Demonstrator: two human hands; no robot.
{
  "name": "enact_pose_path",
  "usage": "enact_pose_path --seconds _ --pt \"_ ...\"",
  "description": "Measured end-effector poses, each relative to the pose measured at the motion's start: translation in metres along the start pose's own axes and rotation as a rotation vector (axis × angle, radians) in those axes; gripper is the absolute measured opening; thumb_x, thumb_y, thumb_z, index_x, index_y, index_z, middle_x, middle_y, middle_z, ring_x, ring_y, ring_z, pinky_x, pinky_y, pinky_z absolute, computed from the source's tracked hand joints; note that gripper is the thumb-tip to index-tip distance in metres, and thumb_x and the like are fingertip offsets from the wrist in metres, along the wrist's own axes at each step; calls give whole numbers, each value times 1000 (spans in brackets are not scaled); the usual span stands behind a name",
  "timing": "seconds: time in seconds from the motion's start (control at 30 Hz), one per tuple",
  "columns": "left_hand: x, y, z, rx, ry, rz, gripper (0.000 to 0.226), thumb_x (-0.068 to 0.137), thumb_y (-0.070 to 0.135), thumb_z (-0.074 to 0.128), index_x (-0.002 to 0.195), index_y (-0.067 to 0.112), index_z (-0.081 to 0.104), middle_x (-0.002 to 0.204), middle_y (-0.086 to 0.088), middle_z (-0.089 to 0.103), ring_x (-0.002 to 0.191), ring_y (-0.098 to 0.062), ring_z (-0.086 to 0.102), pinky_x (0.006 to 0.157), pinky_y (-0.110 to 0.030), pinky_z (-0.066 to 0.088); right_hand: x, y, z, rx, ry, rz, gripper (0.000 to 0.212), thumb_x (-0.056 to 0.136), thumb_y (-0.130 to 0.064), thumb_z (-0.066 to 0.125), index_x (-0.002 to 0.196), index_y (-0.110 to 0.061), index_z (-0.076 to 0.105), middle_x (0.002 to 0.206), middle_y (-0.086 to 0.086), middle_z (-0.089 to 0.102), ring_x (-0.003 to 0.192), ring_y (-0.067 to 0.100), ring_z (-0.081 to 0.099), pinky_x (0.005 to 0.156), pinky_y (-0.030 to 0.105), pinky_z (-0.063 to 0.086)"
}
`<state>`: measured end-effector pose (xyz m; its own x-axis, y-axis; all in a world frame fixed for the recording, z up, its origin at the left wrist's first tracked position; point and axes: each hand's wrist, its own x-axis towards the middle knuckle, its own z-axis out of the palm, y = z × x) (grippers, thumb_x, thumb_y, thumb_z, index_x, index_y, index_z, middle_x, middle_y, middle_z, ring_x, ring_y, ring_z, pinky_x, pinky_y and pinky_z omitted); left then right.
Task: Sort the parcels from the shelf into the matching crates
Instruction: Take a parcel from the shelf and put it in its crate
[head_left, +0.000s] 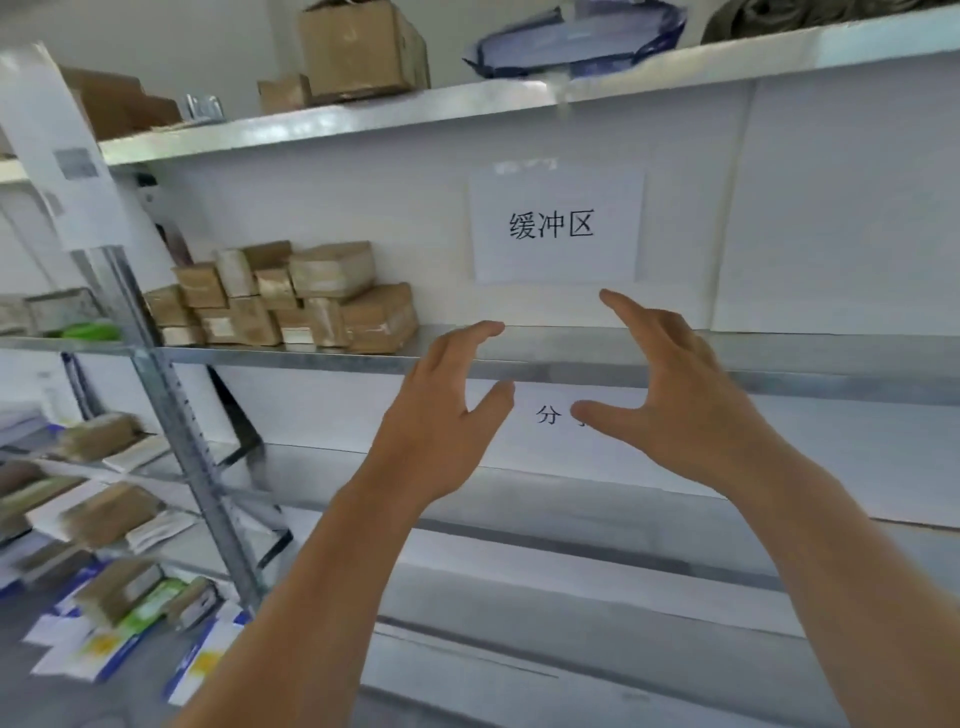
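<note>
Both bare arms are raised in front of the grey metal shelf (675, 358), the left hand (441, 415) and the right hand (675, 400) facing each other with fingers spread and each grip wide open, holding nothing. The brown cardboard parcels (291, 296) sit stacked on that same shelf, well off to the left of the hands. A white paper sign with black characters (556, 226) hangs on the white back panel just above the right hand.
</note>
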<state>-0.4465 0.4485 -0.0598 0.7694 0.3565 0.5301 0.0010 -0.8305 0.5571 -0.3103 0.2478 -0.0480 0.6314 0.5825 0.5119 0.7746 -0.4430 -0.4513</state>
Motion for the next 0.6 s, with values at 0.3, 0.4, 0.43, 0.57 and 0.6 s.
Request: enact_pose_path --seconds 0.3,0.4,0.43,0.57,0.6 --pt "31 -130 -74 46 24 -122 55 105 45 52 154 54 32 162 23 32 148 -12 36 117 -41 37 87 -76 117 60 -90 -81 97 85 -59 75 159 -54 11 156 -9 31 141 21 35 103 42 43" --pt "50 -168 -80 77 28 -165 54 104 47 51 153 56 31 164 19 33 148 -16 37 117 -46 39 121 -83 152 77 -97 -98 97 85 -60 74 158 -54 12 155 -10 32 140 21 37 105 46 46" --pt "59 -181 -81 87 29 -178 53 104 47 51 153 56 31 164 19 33 148 -17 37 116 -45 39 134 -83 164 78 -98 -104 97 85 -60 74 158 -54 12 155 -10 32 140 21 37 103 46 46" --pt "97 -227 -84 139 40 -212 53 106 45 51 154 50 31 164 17 33 146 -15 38 108 -36 37 194 -82 211 116 -105 -141 98 85 -57 77 160 -51 14 155 -8 33 140 22 37 98 39 42" --pt "109 -237 -86 144 39 -222 53 106 44 52 154 50 32 162 17 34 144 -14 39 106 -34 36 211 -83 221 139 -112 -138 99 85 -56 78 160 -51 14 155 -7 34 141 23 37 99 39 41"
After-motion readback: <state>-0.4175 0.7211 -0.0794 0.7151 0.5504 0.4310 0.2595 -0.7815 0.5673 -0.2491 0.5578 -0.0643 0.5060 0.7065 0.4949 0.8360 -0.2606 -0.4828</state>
